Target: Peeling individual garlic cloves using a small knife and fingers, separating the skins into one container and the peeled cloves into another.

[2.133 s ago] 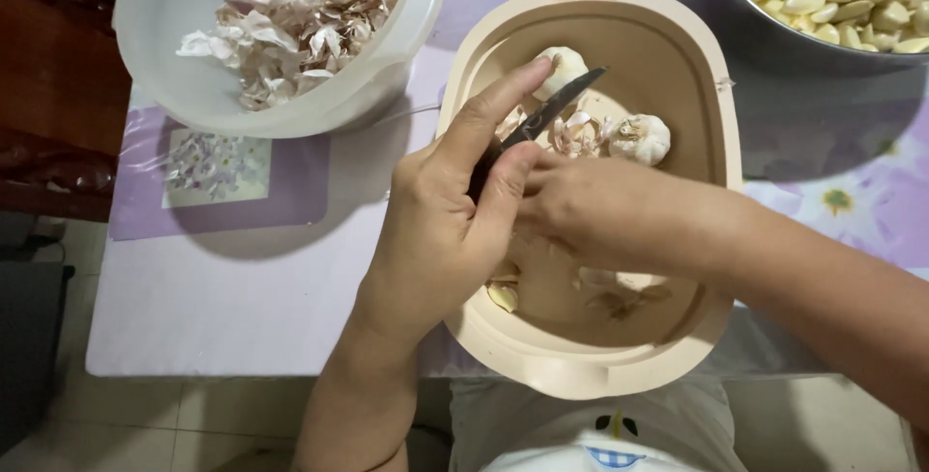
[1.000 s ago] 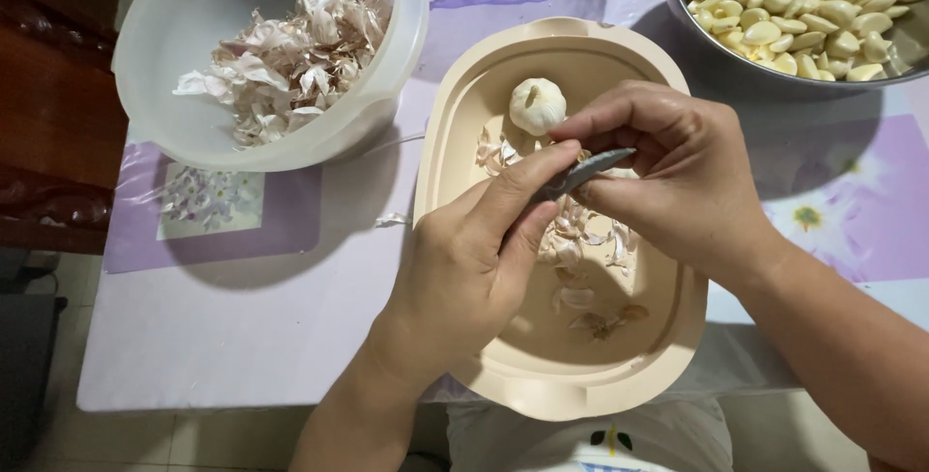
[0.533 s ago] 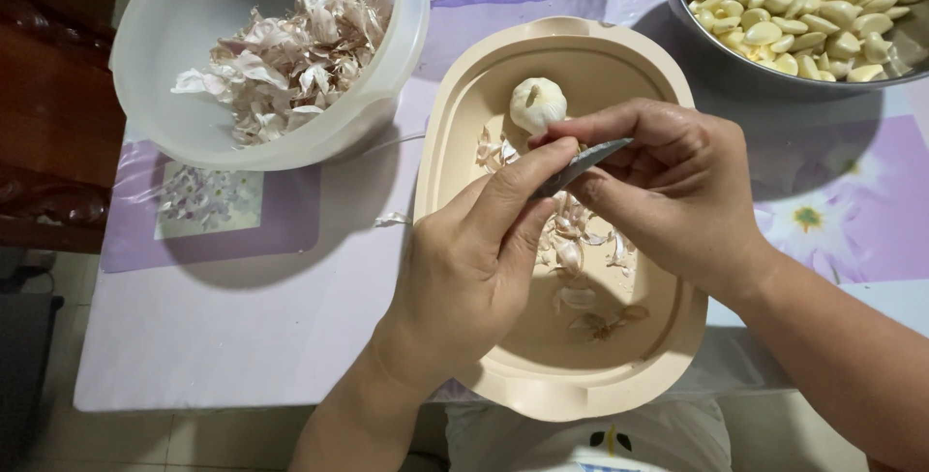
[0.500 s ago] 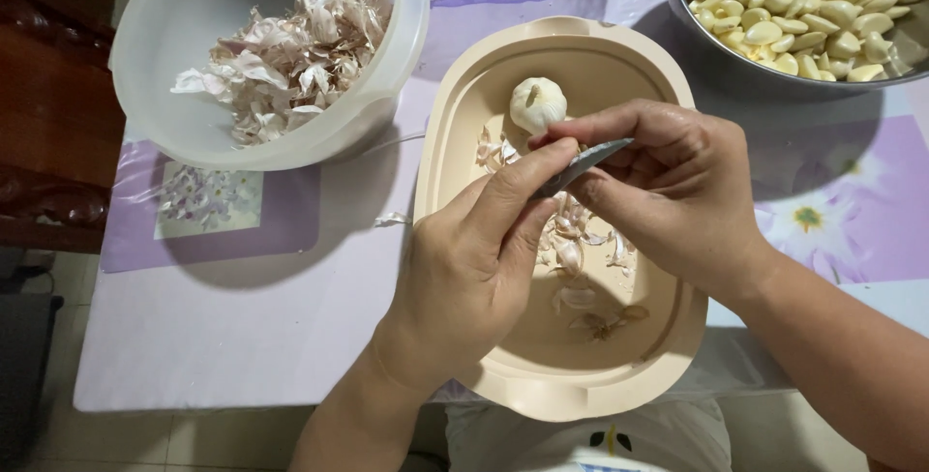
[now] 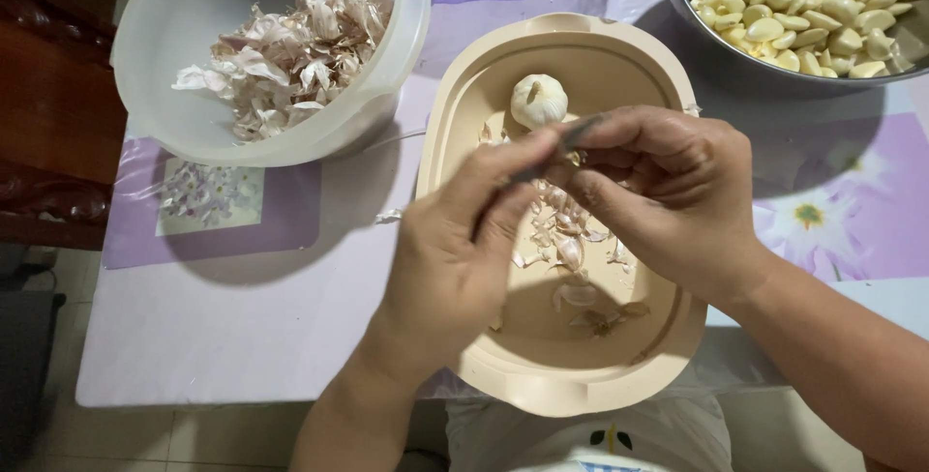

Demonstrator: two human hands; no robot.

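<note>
A white tub (image 5: 194,114) at the left holds garlic skins (image 5: 290,46). The left hand (image 5: 464,250) and right hand (image 5: 668,201) meet over a beige tray (image 5: 455,143), pinching a small knife (image 5: 561,143) between them. A garlic bulb (image 5: 539,100) lies in the tray just above. At the right, a steel bowl (image 5: 764,71) holds peeled cloves (image 5: 803,8).

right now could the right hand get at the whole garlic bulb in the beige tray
Probably yes. The garlic bulb lies uncovered in the beige tray, just beyond the right hand, with nothing between them. That hand is busy with the left hand and a small knife.
</note>
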